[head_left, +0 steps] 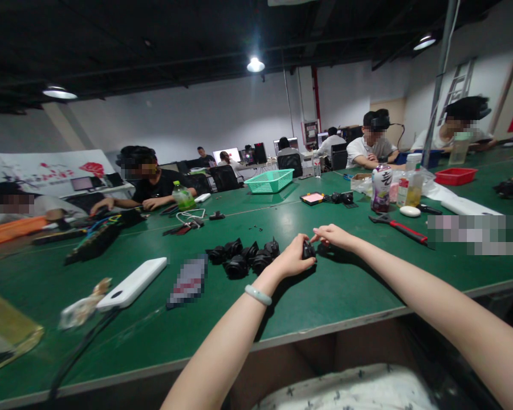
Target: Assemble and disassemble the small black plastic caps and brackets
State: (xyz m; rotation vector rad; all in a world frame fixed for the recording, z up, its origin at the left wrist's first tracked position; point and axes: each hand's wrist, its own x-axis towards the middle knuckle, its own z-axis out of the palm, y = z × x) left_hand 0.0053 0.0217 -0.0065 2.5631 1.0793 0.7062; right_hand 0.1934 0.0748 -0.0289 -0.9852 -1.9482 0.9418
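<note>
My left hand (297,256), with a pale bangle on its wrist, is closed around a small black part (309,249) just above the green table (350,285). Close to that part's right side is my right hand (337,236), its fingers drawn together in a pinch. Whatever these fingers hold, if anything, is too small to make out. Left of my left hand lies a cluster of several similar black parts (236,266). A few tiny dark pieces (255,228) are scattered behind the cluster.
To the left lie a white power-bank-like block (132,283) with a cable and a blurred packet (188,282). Red-handled pliers (404,230), bottles (381,189) and a red tray (456,176) are at right. A green basket (270,181) stands farther back. People sit around the table.
</note>
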